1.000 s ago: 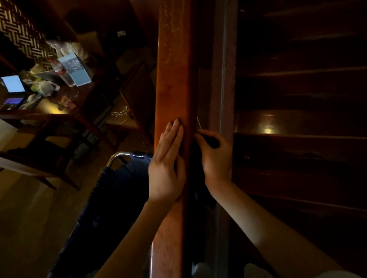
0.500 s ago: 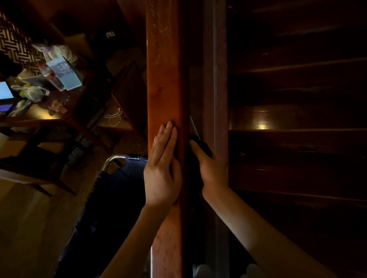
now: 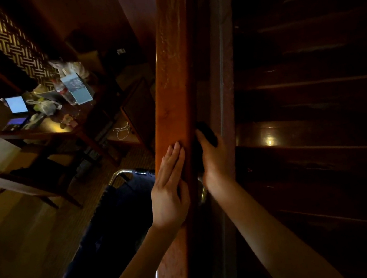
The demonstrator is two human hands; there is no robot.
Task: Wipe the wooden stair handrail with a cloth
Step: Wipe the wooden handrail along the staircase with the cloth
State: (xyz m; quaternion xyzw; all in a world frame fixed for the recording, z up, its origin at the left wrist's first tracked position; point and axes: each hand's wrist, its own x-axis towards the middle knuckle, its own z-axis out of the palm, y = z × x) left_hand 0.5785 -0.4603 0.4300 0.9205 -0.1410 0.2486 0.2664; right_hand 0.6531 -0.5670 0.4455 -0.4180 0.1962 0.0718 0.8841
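Note:
The wooden handrail (image 3: 173, 72) runs up the middle of the view, reddish-brown and worn. My left hand (image 3: 170, 187) lies flat on its top face with straight fingers pointing up the rail. My right hand (image 3: 213, 160) is on the rail's shadowed right side and holds a dark cloth (image 3: 206, 133) against it; the cloth shows just beyond my fingertips and most of it is hidden in shadow.
Dark wooden stair treads (image 3: 323, 129) fill the right side. Below left stands a cluttered table (image 3: 53, 127) with a lit laptop (image 3: 16, 105), a bottle and bags. A dark folding chair with a metal frame (image 3: 115, 177) sits under the rail.
My right hand has slid a little up the rail's right side with the cloth. My left hand stays flat on top of the rail.

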